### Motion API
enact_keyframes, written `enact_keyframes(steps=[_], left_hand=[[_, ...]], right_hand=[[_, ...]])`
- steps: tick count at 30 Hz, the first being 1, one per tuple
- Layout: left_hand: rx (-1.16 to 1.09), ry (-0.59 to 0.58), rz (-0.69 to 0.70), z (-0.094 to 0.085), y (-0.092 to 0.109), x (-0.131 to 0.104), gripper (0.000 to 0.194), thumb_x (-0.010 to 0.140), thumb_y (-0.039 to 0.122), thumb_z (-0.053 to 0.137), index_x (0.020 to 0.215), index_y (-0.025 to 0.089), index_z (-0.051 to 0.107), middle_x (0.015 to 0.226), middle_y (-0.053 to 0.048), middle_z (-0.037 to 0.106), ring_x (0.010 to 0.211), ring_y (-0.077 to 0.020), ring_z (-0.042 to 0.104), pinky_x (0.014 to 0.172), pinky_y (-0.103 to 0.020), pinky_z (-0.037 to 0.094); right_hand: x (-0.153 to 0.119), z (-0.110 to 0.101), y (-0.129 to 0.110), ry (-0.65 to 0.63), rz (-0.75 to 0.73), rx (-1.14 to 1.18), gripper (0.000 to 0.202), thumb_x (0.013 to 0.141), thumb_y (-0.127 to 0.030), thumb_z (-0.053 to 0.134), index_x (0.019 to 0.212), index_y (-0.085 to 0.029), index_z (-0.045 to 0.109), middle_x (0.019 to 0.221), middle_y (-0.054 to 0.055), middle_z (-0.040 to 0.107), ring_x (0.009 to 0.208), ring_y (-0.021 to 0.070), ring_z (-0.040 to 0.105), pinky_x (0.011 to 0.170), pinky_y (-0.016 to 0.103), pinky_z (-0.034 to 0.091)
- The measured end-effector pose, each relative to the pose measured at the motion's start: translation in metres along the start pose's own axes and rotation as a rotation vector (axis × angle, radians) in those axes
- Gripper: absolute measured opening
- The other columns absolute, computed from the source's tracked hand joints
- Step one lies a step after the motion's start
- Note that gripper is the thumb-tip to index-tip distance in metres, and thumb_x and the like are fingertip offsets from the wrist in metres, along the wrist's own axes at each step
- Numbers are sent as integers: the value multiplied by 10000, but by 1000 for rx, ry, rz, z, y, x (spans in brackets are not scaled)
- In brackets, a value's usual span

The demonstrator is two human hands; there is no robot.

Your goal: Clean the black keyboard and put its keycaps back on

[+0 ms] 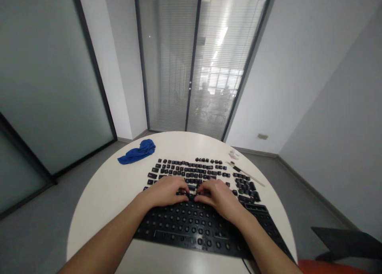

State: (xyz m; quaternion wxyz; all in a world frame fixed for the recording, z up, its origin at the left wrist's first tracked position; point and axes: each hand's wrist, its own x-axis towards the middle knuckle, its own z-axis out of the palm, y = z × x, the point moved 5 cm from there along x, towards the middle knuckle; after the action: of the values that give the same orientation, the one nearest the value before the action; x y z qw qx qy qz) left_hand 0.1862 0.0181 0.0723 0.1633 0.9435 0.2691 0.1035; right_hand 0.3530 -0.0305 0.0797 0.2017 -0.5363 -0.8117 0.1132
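Observation:
A black keyboard (191,222) with its keycaps off lies flat on the round table, its bare key posts showing. At its far edge, my left hand (168,190) has curled fingers, with thumb and fingertips close together near a dark key-sized bit. Close beside it, my right hand (219,196) is bent likewise, thumb and index finger almost meeting. Whatever either hand pinches is too small and too covered to make out. Beyond both hands, loose black keycaps (186,169) lie in rows on the table, partly hidden by my hands. Further number-pad keycaps (246,186) sit at the right.
A crumpled blue cloth (139,151) lies on the round white table (103,202) at far left. At the right are a thin brush-like stick (249,175) and a small whitish item (234,153). A cable (246,265) leaves the keyboard's near edge. A dark chair part (346,242) stands at right.

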Motion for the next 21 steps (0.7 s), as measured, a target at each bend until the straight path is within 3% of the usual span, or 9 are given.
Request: enact_keyframes(steps=[6,12,21], left_hand=[[-4,4,-9,0,0,0,180,875,330,659,1021,245,722,985,-33,688,902,-207,626,788,-307,455],[-4,11,-1,-2,2,0,171,877,317,659,1021,247,720,986,-27,689,905,-208,632,790,-303,455],[9,14,2,-2,2,-1,160,878,316,663,1010,244,718,985,-23,685,921,-210,636,798,-295,458]], right_hand=[[-1,9,-1,-7,20,12,164,846,-389,730,897,-233,742,867,21,745,856,214,668,762,296,452],[-8,5,-2,-27,37,74,134,856,-276,697,977,-246,749,953,20,753,908,216,671,807,300,467],[-7,3,-4,-37,57,89,111,872,-258,669,927,-255,765,913,26,718,866,204,654,766,286,468]])
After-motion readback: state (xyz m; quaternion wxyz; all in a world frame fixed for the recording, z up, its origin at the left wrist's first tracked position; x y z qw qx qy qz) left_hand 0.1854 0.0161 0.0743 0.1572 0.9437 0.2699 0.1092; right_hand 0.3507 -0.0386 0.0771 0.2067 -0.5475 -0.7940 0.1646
